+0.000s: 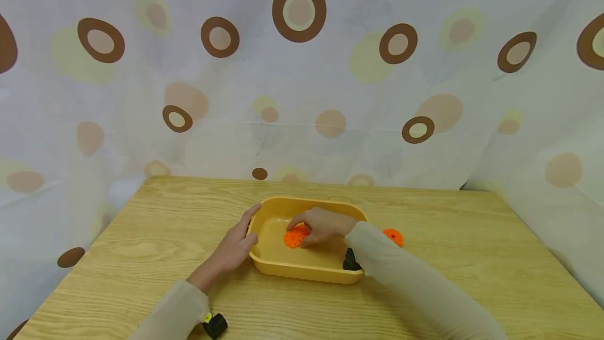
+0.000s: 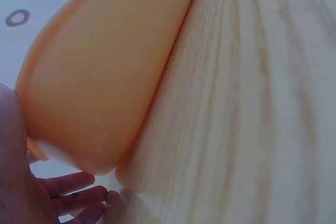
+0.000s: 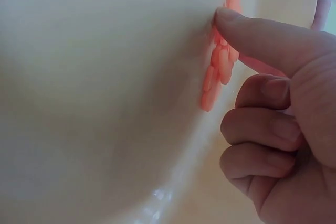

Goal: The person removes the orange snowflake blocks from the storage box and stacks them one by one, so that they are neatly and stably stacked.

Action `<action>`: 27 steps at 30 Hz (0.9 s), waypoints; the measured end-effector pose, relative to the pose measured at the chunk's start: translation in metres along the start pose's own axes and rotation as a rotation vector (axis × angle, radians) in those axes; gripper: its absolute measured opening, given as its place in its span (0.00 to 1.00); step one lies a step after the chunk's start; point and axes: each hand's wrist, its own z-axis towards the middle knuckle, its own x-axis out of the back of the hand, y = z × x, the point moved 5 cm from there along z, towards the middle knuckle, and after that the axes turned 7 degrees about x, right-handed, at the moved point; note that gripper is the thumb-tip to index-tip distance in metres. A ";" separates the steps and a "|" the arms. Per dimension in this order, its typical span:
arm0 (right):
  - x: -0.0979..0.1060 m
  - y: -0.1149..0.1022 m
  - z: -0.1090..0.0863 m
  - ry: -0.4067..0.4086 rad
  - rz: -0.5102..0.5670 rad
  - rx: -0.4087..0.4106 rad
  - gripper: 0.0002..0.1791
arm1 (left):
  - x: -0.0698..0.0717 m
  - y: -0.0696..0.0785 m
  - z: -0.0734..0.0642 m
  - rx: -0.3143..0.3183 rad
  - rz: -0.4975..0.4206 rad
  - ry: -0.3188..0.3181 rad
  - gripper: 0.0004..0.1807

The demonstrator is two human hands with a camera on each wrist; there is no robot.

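A yellow plastic basin (image 1: pixel 306 272) with rounded corners stands on the table. My left hand (image 1: pixel 231 248) grips its left rim, thumb over the inside edge and fingers along the outside; the left wrist view shows this hand (image 2: pixel 31 187) against the basin's outer wall (image 2: pixel 100 77). Inside the basin my right hand (image 1: pixel 325 224) pinches an orange scalloped disc (image 1: pixel 293 237) between thumb and index finger. Seen from the right wrist, the disc (image 3: pixel 223 66) is nearly edge-on, and the other fingers of this hand (image 3: pixel 294 114) are curled in.
Just right of the basin, another orange disc (image 1: pixel 393 236) with a hole lies on the wooden table (image 1: pixel 189 209), partly behind the right sleeve. Small black devices sit at the left wrist (image 1: pixel 215 326) and right wrist (image 1: pixel 350 260). A patterned sheet (image 1: pixel 302 93) hangs around the table.
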 end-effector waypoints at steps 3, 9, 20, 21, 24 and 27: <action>-0.001 0.001 0.001 0.002 -0.005 -0.003 0.23 | 0.000 0.000 0.000 -0.018 0.005 0.008 0.37; 0.000 0.001 0.000 0.020 0.005 0.008 0.23 | -0.001 -0.001 0.001 -0.011 0.005 0.004 0.37; 0.004 0.000 -0.001 0.050 0.065 -0.001 0.23 | -0.002 -0.003 0.002 0.011 -0.003 -0.003 0.38; 0.004 0.000 -0.001 0.050 0.071 -0.001 0.24 | -0.001 -0.003 0.002 0.012 -0.001 -0.001 0.38; 0.005 -0.001 -0.002 0.056 0.080 -0.006 0.24 | -0.001 -0.003 0.002 0.011 -0.002 -0.003 0.37; 0.006 -0.001 -0.002 0.065 0.090 -0.011 0.24 | 0.000 -0.002 0.001 0.004 0.001 -0.003 0.37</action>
